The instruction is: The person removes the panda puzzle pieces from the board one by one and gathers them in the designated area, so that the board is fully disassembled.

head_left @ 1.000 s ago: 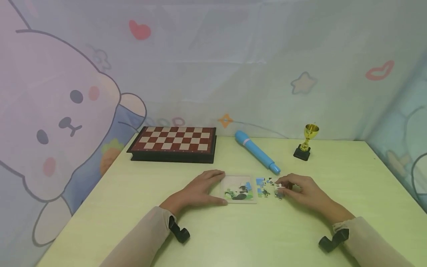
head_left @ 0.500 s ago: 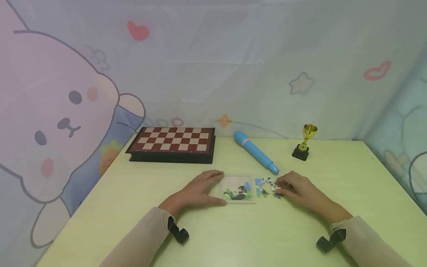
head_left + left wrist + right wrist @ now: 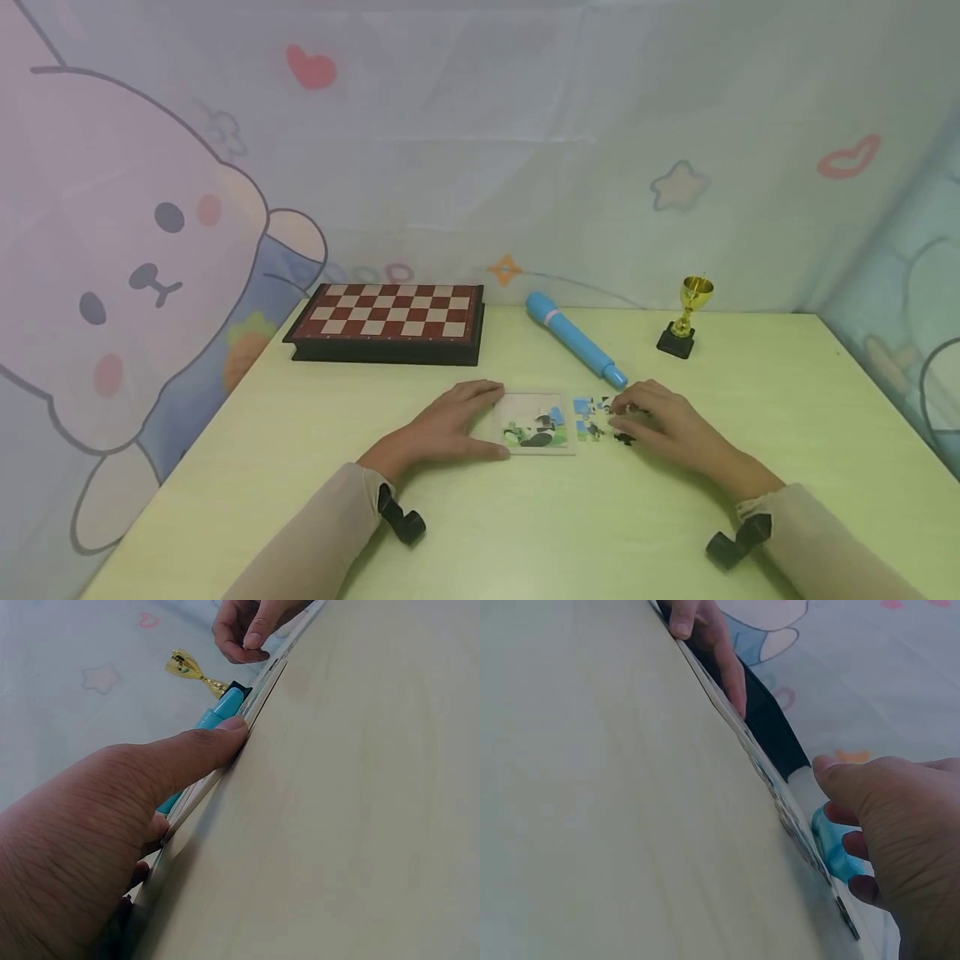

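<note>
A pale puzzle tray (image 3: 536,453) lies flat on a light yellow counter (image 3: 450,533); a partly built panda picture fills it except towards 11 o'clock. Taking the tray as the clock's centre, the left hand (image 3: 448,429) is at 9 o'clock, thumb and fingers spread wide, touching its two left corners. Loose puzzle pieces (image 3: 588,430) lie at 3 o'clock. The right hand (image 3: 663,429) hovers over them, fingers loosely bent, thumb apart, gripping nothing visible. Farther off: chessboard (image 3: 386,321), 10 o'clock; blue stick (image 3: 576,337), 1 o'clock; gold trophy (image 3: 683,326), 2 o'clock.
</note>
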`<action>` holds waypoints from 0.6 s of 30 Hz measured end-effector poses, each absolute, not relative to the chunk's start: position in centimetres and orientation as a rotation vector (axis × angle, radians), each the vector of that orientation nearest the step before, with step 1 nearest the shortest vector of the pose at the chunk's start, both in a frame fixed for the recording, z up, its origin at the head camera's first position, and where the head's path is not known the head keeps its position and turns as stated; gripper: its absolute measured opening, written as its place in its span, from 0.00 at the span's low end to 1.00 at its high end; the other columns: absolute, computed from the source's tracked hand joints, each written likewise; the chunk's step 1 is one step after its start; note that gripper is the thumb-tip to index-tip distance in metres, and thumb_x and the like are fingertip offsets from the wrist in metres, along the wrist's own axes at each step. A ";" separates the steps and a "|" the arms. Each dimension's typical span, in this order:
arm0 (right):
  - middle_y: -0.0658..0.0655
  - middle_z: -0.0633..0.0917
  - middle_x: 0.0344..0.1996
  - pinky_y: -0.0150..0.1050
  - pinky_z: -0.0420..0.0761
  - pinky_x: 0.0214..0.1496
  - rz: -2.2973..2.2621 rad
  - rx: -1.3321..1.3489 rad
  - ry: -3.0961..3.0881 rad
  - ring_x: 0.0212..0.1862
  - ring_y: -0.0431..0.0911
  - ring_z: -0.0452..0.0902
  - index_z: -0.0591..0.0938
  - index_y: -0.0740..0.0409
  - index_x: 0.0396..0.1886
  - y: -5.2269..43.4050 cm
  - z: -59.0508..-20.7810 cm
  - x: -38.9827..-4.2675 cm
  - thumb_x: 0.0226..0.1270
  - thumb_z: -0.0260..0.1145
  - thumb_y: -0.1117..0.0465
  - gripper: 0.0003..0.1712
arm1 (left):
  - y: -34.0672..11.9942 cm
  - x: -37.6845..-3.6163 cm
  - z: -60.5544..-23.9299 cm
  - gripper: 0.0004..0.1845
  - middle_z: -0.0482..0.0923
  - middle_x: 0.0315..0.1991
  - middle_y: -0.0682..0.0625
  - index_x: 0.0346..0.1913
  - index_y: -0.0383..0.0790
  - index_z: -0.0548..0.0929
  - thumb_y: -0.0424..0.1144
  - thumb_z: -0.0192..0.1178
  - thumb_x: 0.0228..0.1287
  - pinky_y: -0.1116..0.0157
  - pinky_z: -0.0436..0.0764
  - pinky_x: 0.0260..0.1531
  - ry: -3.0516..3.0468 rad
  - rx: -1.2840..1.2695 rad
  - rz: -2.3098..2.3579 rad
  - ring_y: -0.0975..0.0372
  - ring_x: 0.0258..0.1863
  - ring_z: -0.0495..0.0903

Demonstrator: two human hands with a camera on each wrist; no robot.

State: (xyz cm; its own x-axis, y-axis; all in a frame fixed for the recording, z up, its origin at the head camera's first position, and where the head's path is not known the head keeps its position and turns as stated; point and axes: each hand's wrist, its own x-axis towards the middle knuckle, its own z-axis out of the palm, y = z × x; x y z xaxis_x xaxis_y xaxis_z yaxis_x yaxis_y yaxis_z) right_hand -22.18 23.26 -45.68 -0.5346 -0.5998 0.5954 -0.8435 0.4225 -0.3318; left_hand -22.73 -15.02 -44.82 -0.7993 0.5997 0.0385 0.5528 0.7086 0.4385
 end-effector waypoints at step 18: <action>0.42 0.83 0.50 0.42 0.75 0.60 0.788 1.326 -2.489 0.56 0.39 0.74 0.85 0.51 0.52 14.1 -44.1 -24.2 0.70 0.69 0.50 0.16 | -15.2 -22.9 -44.7 0.56 0.55 0.77 0.58 0.79 0.51 0.60 0.77 0.60 0.53 0.52 0.59 0.72 2.798 0.970 0.671 0.59 0.77 0.53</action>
